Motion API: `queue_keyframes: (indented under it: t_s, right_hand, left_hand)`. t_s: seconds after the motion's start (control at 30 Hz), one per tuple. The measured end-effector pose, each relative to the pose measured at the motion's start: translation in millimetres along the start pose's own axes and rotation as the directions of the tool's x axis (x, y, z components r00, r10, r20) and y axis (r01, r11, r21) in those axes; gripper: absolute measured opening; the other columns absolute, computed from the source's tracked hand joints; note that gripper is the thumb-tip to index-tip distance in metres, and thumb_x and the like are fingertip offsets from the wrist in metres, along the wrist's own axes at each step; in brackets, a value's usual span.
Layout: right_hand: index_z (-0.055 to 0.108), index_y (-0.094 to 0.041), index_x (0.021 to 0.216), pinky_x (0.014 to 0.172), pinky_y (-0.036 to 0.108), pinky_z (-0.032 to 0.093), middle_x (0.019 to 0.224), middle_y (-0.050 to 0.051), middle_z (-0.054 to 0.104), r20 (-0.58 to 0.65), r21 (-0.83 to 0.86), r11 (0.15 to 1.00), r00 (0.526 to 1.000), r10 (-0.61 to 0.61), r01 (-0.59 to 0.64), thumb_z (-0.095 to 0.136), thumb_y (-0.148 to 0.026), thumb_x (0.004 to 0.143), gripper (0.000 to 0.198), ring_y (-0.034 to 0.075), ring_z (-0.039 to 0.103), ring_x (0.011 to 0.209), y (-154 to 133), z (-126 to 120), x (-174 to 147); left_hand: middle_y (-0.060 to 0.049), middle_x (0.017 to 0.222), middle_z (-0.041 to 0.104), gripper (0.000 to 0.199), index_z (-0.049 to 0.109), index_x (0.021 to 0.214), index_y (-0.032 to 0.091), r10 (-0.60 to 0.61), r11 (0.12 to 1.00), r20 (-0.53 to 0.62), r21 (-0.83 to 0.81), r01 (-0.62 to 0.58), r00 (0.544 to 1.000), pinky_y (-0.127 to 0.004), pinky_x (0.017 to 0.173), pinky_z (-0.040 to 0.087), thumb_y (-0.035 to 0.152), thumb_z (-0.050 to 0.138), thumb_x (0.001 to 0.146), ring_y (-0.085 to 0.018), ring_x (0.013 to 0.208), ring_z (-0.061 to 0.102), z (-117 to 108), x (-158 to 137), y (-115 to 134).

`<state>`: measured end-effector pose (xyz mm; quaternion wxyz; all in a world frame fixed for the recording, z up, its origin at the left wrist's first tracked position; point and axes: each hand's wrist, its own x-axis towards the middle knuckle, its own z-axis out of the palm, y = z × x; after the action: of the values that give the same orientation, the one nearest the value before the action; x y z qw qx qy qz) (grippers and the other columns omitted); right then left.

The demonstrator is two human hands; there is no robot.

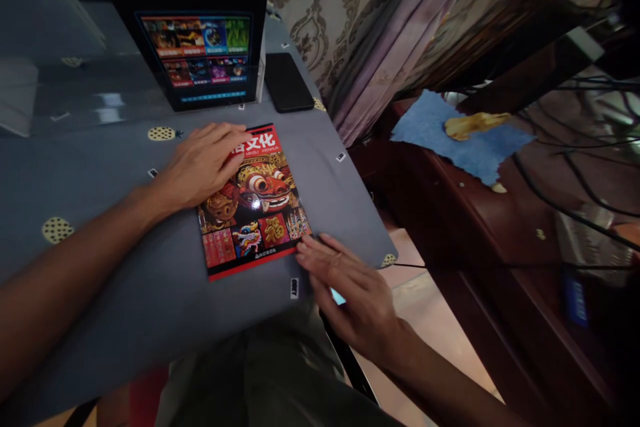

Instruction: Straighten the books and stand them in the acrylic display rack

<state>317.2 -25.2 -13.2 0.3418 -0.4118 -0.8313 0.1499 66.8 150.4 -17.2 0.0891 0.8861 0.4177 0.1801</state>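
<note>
A thin book [270, 190] with a red-and-black cover lies flat on the grey table, a colourful mask pictured on its front. Across its upper left part rests my left hand [205, 160], fingers stretched out and lying flat, covering part of the title. My right hand [353, 287] is at the book's lower right corner, its fingertips touching or just beside it. The fingers of that hand are extended, with the thumb apart and lower down.
Beyond the book stands a black box [200, 27] with small pictures in a clear holder. A black phone [289, 82] lies beside it. The grey tabletop [125, 267] ends at right; a dark red wooden surface there bears a blue cloth [425, 123] and cables [545, 197].
</note>
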Motion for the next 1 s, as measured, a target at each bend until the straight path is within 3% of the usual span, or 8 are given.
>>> queue_keyframes:
  t_s: [0.33, 0.43, 0.53, 0.7, 0.83, 0.93, 1.0]
  right_hand:
    - [0.066, -0.015, 0.118, 0.104, 0.038, 0.058, 0.106, 0.009, 0.079, -0.1, -0.032, 0.999, 0.995, 0.008, -0.011, 0.057, 0.0, 0.086, 0.036, 0.019, 0.073, 0.109, 15.7, -2.4, -1.9]
    - [0.067, -0.014, 0.114, 0.1, 0.038, 0.06, 0.104, 0.011, 0.08, -0.111, -0.026, 1.0, 0.994, -0.006, 0.003, 0.056, -0.003, 0.087, 0.032, 0.02, 0.074, 0.107, 11.9, -5.9, 2.6]
    - [0.067, -0.012, 0.112, 0.099, 0.037, 0.06, 0.107, 0.013, 0.079, -0.102, -0.007, 0.999, 0.994, -0.036, 0.035, 0.056, -0.006, 0.087, 0.028, 0.02, 0.074, 0.107, -0.3, -7.6, 7.2]
    - [0.067, -0.013, 0.115, 0.115, 0.034, 0.046, 0.115, 0.008, 0.078, 0.069, 0.15, 0.987, 0.995, -0.073, 0.062, 0.056, -0.015, 0.093, 0.025, 0.017, 0.068, 0.119, -30.4, 26.6, 14.3]
    - [0.068, -0.019, 0.116, 0.118, 0.039, 0.04, 0.122, 0.005, 0.075, 0.223, 0.175, 0.947, 0.925, -0.306, 0.271, 0.055, -0.037, 0.099, 0.029, 0.02, 0.061, 0.128, -41.7, 65.3, 32.3]
    - [0.069, -0.019, 0.111, 0.113, 0.033, 0.043, 0.124, 0.005, 0.074, 0.347, 0.228, 0.92, 0.857, -0.382, 0.318, 0.061, -0.04, 0.098, 0.027, 0.019, 0.061, 0.127, -39.9, 61.2, 53.0]
    - [0.07, -0.019, 0.103, 0.103, 0.027, 0.048, 0.107, 0.002, 0.078, 0.399, 0.333, 0.908, 0.835, -0.379, 0.253, 0.059, -0.029, 0.099, 0.016, 0.014, 0.07, 0.108, -32.2, 44.1, 66.3]
  left_hand:
    - [-0.01, 0.139, 0.059, 0.038, 0.059, 0.131, 0.021, 0.021, 0.999, -0.026, 0.04, -0.02, 0.999, -0.047, 0.108, 0.043, 0.032, 0.037, 0.101, -0.026, 0.127, 0.055, -1.2, -0.5, 1.2]
    - [-0.012, 0.133, 0.06, 0.035, 0.062, 0.124, 0.019, 0.018, 0.988, -0.092, 0.156, -0.003, 0.996, -0.046, 0.103, 0.046, 0.032, 0.04, 0.101, -0.028, 0.12, 0.056, -4.3, -2.7, 4.5]
    - [-0.013, 0.112, 0.064, 0.031, 0.067, 0.112, 0.017, -0.007, 0.947, -0.106, 0.317, 0.041, 0.994, -0.044, 0.091, 0.05, 0.035, 0.044, 0.1, -0.028, 0.105, 0.059, -12.2, -4.8, 4.9]
    - [-0.009, 0.098, 0.063, 0.027, 0.067, 0.107, 0.017, -0.013, 0.912, -0.057, 0.408, 0.035, 0.998, -0.038, 0.081, 0.051, 0.033, 0.046, 0.1, -0.026, 0.093, 0.059, -27.7, -6.1, 1.1]
    - [-0.01, 0.103, 0.064, 0.024, 0.066, 0.107, 0.016, 0.014, 0.915, 0.01, 0.404, -0.017, 1.0, -0.039, 0.082, 0.052, 0.03, 0.048, 0.099, -0.026, 0.095, 0.059, -32.6, -6.7, 7.5]
    - [-0.012, 0.109, 0.064, 0.025, 0.065, 0.111, 0.015, 0.012, 0.919, 0.021, 0.393, -0.019, 1.0, -0.043, 0.086, 0.053, 0.027, 0.047, 0.099, -0.028, 0.098, 0.059, -30.5, -10.0, 15.1]
    - [-0.013, 0.114, 0.065, 0.026, 0.063, 0.114, 0.014, 0.003, 0.927, 0.005, 0.374, -0.004, 1.0, -0.046, 0.089, 0.053, 0.027, 0.046, 0.1, -0.029, 0.101, 0.059, -27.7, -13.2, 19.1]
